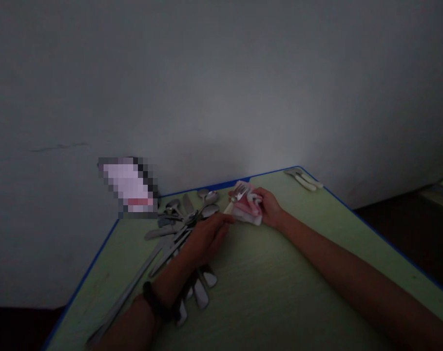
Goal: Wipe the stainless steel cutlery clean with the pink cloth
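A fork (240,191) with a pale handle lies against a pink and white cloth (247,213), its tines pointing up and away. My left hand (210,234) is closed on the handle end, which its fingers partly hide. My right hand (270,207) grips the cloth from the right side and bunches it by the fork's head. Beneath and beyond my left wrist spreads a pile of metal cutlery, with spoons (211,210), knives (159,233) and several handles (201,294) fanning outward.
The green table (272,292) has a blue edge and stands against a grey wall (221,87). At its far right corner lie white-handled utensils (305,180). A blurred-out, screen-like object (128,185) leans at the far left corner.
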Action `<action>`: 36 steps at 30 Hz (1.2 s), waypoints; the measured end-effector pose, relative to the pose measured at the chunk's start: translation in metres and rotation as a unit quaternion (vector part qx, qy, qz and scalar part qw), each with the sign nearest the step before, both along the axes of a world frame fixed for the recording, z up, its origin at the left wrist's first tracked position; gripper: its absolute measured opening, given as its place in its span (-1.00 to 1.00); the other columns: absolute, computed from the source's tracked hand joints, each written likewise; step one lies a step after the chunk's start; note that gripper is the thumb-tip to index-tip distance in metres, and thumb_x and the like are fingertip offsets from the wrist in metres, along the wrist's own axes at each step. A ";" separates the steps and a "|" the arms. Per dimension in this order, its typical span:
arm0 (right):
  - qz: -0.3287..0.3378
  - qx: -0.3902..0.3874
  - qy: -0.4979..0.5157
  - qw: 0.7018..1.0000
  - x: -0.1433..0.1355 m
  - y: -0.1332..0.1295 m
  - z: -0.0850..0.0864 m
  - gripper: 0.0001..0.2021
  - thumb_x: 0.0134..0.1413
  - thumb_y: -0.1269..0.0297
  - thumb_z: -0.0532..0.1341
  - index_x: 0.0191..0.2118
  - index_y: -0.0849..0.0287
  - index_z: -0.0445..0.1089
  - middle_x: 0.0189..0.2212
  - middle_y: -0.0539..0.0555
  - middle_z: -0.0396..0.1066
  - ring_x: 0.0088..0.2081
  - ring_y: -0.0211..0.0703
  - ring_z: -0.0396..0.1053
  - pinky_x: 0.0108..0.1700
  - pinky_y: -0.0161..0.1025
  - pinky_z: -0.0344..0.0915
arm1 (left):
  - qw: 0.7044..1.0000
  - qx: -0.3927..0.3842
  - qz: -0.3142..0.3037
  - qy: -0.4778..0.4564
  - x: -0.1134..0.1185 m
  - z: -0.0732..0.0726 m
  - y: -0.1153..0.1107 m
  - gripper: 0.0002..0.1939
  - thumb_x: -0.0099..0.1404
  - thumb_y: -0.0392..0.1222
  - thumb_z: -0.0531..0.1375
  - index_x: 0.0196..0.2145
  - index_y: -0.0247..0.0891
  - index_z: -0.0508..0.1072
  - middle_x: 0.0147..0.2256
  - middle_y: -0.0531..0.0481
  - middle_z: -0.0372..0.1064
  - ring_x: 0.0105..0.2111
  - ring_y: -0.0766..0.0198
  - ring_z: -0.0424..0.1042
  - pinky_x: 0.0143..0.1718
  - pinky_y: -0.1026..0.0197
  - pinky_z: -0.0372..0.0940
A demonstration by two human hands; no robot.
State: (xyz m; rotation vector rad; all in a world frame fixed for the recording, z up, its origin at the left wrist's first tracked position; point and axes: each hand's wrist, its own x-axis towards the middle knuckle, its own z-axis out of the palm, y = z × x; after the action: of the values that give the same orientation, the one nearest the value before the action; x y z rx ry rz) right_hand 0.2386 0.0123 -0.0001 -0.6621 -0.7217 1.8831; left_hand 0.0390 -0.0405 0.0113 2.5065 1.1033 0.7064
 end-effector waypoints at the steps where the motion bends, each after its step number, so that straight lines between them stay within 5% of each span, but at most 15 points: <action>1: 0.011 0.006 0.009 1.000 0.000 -0.001 0.001 -0.78 -0.23 0.24 0.03 -0.45 0.16 0.36 -0.57 0.07 0.40 -0.35 -0.07 0.39 -0.27 -0.14 0.35 | 1.000 0.001 -0.010 0.013 0.001 0.000 0.000 -0.74 0.34 -0.23 -0.08 -0.12 -0.22 0.33 -0.27 -0.02 0.41 -0.28 0.26 0.40 -0.20 0.23 0.27; 21: 0.048 0.027 0.038 0.998 -0.003 -0.007 0.007 -0.73 -0.10 0.28 0.02 -0.36 0.23 0.42 -0.47 0.07 0.45 -0.38 -0.17 0.39 -0.18 -0.23 0.31 | 0.995 0.001 -0.043 0.089 0.006 0.003 -0.002 -0.77 0.35 -0.22 -0.07 -0.12 -0.19 0.31 -0.21 -0.03 0.44 -0.27 0.23 0.43 -0.24 0.21 0.26; 31: -0.009 -0.015 0.012 1.000 -0.004 -0.002 0.000 -0.86 -0.16 0.29 0.04 -0.55 0.16 0.31 -0.68 0.00 0.32 -0.42 -0.14 0.38 -0.25 -0.21 0.33 | 1.000 0.019 0.013 0.020 0.005 0.004 -0.003 -0.73 0.37 -0.22 -0.11 -0.07 -0.24 0.29 -0.18 -0.07 0.41 -0.21 0.22 0.42 -0.18 0.21 0.26; 36: 0.009 -0.001 0.003 1.000 -0.002 0.000 -0.004 -0.84 -0.16 0.26 0.05 -0.52 0.16 0.33 -0.61 0.02 0.37 -0.42 -0.15 0.38 -0.25 -0.20 0.32 | 0.998 0.023 -0.008 0.049 0.006 0.002 -0.002 -0.71 0.37 -0.22 -0.11 -0.03 -0.20 0.27 -0.14 -0.06 0.40 -0.22 0.22 0.42 -0.19 0.19 0.26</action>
State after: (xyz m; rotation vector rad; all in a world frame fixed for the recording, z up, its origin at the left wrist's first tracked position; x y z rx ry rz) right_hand 0.2362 0.0126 -0.0045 -0.6535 -0.7234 1.9023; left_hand 0.0446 -0.0423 0.0134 2.6116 1.1093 0.6162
